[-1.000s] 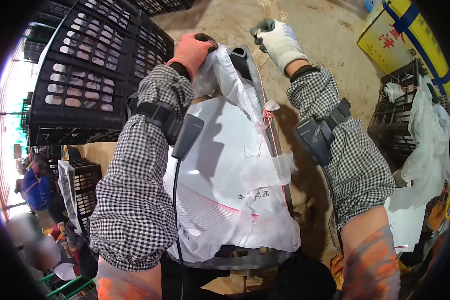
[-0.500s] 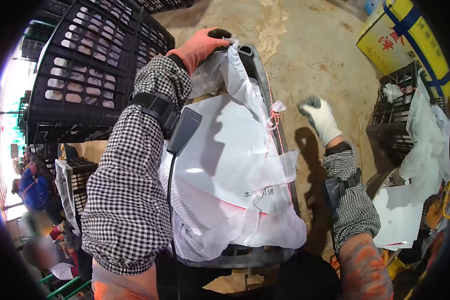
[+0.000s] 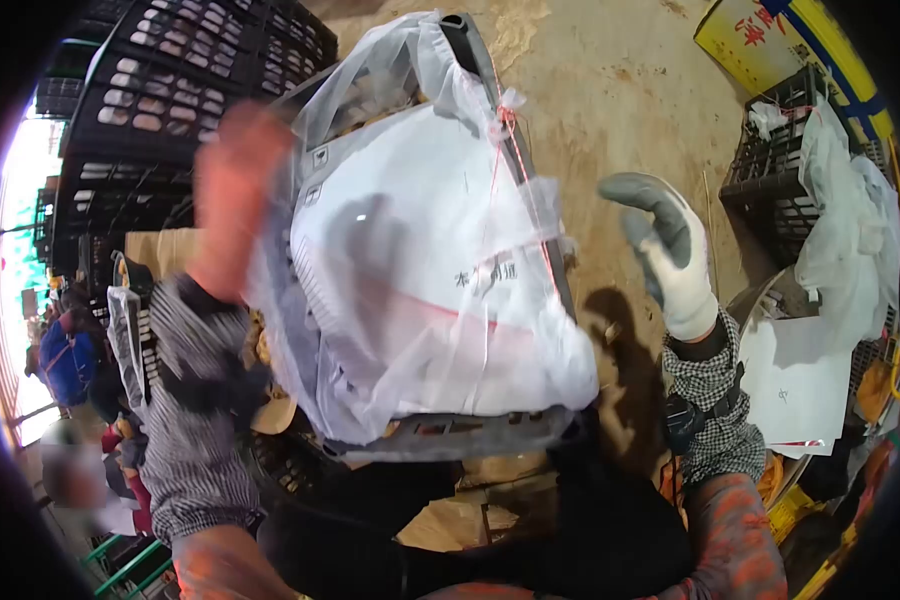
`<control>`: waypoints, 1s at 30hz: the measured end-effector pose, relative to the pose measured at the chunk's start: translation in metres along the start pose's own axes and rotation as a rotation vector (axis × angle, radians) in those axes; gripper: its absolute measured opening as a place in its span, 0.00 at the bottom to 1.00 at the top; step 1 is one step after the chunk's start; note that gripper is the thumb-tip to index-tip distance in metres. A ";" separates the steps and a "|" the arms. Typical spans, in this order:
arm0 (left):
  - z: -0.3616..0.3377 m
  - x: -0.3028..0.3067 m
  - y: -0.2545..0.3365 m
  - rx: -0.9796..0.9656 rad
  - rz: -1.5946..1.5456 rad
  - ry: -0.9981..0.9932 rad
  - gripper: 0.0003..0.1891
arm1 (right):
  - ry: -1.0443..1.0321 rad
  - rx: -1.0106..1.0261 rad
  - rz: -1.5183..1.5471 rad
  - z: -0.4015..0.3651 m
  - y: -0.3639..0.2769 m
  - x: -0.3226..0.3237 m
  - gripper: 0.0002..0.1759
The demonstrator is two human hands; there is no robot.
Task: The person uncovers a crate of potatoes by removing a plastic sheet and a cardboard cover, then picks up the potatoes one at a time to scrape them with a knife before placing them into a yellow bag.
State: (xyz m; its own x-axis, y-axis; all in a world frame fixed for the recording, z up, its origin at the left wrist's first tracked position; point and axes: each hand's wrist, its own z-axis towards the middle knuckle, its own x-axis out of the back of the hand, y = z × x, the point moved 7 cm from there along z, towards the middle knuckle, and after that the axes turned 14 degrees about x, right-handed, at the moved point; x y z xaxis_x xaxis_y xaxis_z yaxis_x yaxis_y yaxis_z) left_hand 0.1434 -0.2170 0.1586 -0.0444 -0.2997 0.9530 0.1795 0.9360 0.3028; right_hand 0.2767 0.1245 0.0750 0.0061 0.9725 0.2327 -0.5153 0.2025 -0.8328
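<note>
In front of me stands a dark crate (image 3: 475, 60) lined with a thin translucent plastic bag (image 3: 355, 65). A large white printed sheet (image 3: 390, 200) with dark characters covers most of the crate's contents. Pink string (image 3: 507, 120) is knotted along the right side of the bag. My left hand (image 3: 240, 190), in an orange glove, is smeared by motion at the crate's left edge, overlapping the bag there. My right hand (image 3: 670, 250), in a white glove with grey palm and fingers, is raised right of the crate. Its fingers and thumb are apart and hold nothing.
Tall black slatted crates (image 3: 155, 100) stand at the left. To the right are another black crate (image 3: 770, 160) draped with plastic, white sheets (image 3: 800, 380) and a yellow box (image 3: 750, 40) with blue straps. A person in blue (image 3: 67, 360) is at far left.
My left hand has moved from the crate's far end down and left, and the bag now spreads over the left edge. My right hand has opened its fingers. The crate appears higher in view.
</note>
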 end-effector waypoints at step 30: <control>-0.405 -0.076 0.144 -0.145 -0.548 -1.023 0.26 | -0.165 -0.150 -0.691 -0.183 -0.043 0.041 0.23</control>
State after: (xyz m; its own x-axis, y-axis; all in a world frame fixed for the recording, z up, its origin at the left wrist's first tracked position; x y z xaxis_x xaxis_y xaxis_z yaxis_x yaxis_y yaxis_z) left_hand 0.5706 -0.1339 0.1250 -0.9094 -0.3067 0.2808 -0.0014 0.6776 0.7355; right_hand 0.4563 0.1767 0.0287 0.1526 0.5894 0.7933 -0.3176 0.7893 -0.5254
